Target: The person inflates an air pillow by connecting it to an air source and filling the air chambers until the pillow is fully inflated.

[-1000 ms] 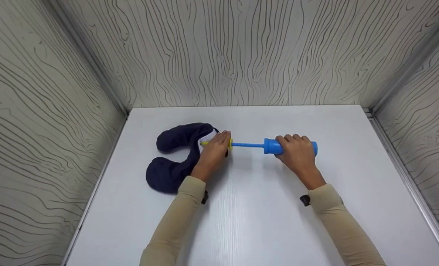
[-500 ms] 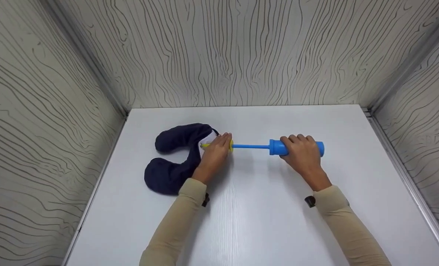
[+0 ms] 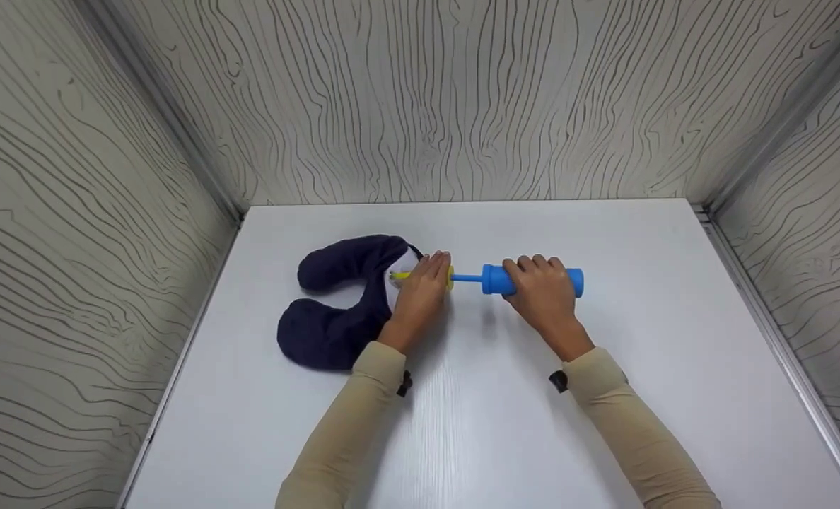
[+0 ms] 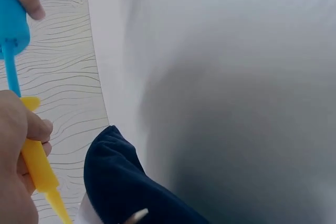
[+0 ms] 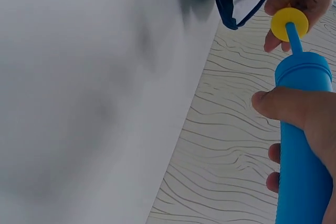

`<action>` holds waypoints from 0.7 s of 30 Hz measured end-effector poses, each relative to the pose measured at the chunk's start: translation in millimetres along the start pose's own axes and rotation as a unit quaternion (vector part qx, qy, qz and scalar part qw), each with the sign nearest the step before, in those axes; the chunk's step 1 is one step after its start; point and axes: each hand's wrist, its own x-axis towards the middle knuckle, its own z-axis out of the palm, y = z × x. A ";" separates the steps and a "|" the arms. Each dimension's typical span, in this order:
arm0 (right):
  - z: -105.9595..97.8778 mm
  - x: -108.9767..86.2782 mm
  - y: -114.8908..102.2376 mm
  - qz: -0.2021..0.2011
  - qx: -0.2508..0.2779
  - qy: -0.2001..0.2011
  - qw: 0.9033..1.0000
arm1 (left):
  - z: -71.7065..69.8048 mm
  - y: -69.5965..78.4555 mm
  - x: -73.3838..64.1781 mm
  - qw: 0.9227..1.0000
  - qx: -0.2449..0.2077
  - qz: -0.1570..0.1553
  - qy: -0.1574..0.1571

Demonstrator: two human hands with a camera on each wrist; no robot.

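Observation:
A hand air pump has a blue barrel (image 5: 304, 166), a thin blue rod (image 3: 468, 278) and a yellow end piece (image 4: 38, 163) that tapers to a nozzle. My right hand (image 3: 544, 293) grips the barrel, fingers wrapped over it. Around the yellow piece, just behind its round flange (image 5: 290, 23), my left hand (image 3: 421, 293) holds on. Only a short length of rod shows between the two. A dark navy U-shaped neck pillow (image 3: 328, 332) lies on the left. The nozzle tip reaches over the white patch (image 3: 402, 263) on its curved side; whether it sits in a valve I cannot tell.
The white table (image 3: 505, 424) carries the pillow, whose open side faces left. Wood-grain patterned panels (image 3: 420, 99) rise behind and at both sides. Metal rails (image 3: 780, 353) run along the side edges.
The right hand first drew the barrel to the right, lengthening the exposed rod, then pushed it back left, so less rod shows. My left hand has shifted slightly right.

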 end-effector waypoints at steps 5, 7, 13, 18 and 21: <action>7.2 7.3 -17.2 -0.009 -0.004 -0.001 1.000 | -0.7 3.7 -0.3 1.000 -0.002 -0.003 -0.007; 9.5 9.0 -22.5 -0.012 -0.002 -0.002 1.000 | -0.8 5.4 -0.6 1.000 -0.003 0.002 -0.009; 13.2 10.5 -30.3 -0.016 0.007 -0.010 1.000 | 0.1 8.6 -2.1 1.000 -0.002 0.025 -0.011; 12.3 9.7 -26.7 -0.014 0.022 -0.018 0.999 | 3.1 6.5 -2.9 0.999 -0.005 0.032 -0.003; 10.9 7.9 -20.8 -0.012 0.031 -0.019 0.999 | 4.7 2.6 -3.1 0.999 -0.006 0.036 0.007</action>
